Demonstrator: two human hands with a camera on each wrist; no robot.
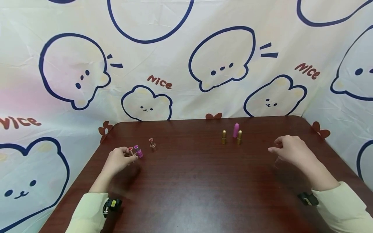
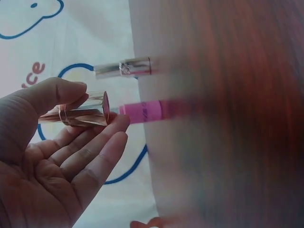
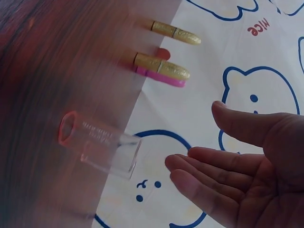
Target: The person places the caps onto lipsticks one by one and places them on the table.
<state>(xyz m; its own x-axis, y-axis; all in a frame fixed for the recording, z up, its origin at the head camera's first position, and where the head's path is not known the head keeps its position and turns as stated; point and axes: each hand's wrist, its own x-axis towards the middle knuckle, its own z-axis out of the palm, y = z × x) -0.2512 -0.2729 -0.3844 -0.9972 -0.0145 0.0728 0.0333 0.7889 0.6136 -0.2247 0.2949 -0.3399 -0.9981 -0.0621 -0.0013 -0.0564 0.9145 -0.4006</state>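
One rose-gold tube (image 2: pixel 90 117), probably light, slick, best gripped mid-barrel, is pinched in the left hand (image 1: pixel 117 159); the right hand (image 1: pixel 295 151) holds nothing.

Cartoon-print cloth (image 1: pixel 180 58) behind brown table (image 1: pixel 189 184)

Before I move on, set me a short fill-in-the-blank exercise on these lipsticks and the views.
1. In the head view, the magenta tube appears ____ the rose-gold lipstick tube pinched by the left hand and the other rose-gold tube.
2. The gold bullet-shaped lipsticks number ____.
3. Of the two wrist views, only the ____ one shows the transparent container.

Missing words: between; two; right.
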